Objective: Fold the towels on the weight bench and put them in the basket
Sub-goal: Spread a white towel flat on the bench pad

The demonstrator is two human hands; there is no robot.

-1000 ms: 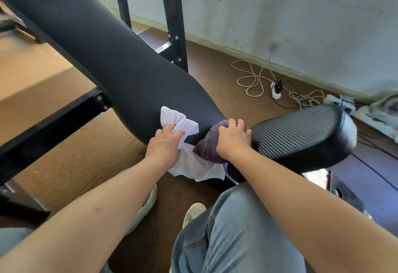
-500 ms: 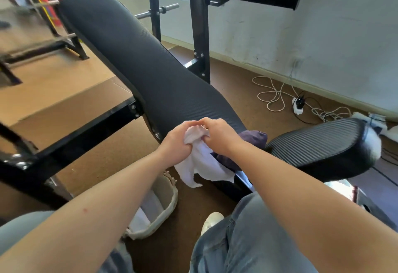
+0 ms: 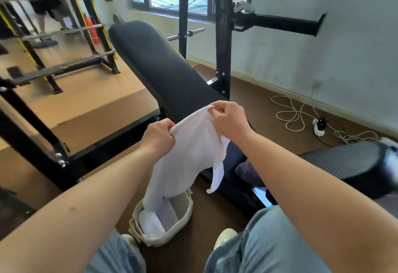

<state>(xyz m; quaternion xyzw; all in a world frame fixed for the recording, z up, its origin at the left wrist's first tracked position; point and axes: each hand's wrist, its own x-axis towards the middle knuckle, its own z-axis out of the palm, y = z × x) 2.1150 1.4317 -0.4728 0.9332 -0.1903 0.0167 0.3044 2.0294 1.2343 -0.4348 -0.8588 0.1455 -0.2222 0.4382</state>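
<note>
A white towel (image 3: 191, 160) is held up, unfolded, just near of the weight bench (image 3: 163, 72), its top edge pinched by the curled fingers and thumb of the left hand (image 3: 158, 137) and the right hand (image 3: 231, 121). Its lower end is hung over the basket (image 3: 172, 237) on the near floor, in which folded white towels (image 3: 150, 225) are laid. A purple towel (image 3: 245, 171) is seen on the bench at the right.

Left hand (image 3: 158, 137) and right hand (image 3: 231, 121) bare, both forearms bare up to the frame edge. Small spot on left forearm (image 3: 72, 209). Light blue denim jeans (image 3: 269, 247) on both legs, washed-out look. Cream low shoes with rounded toes: left shoe (image 3: 129, 239), right shoe (image 3: 225, 237), only toe parts visible.
</note>
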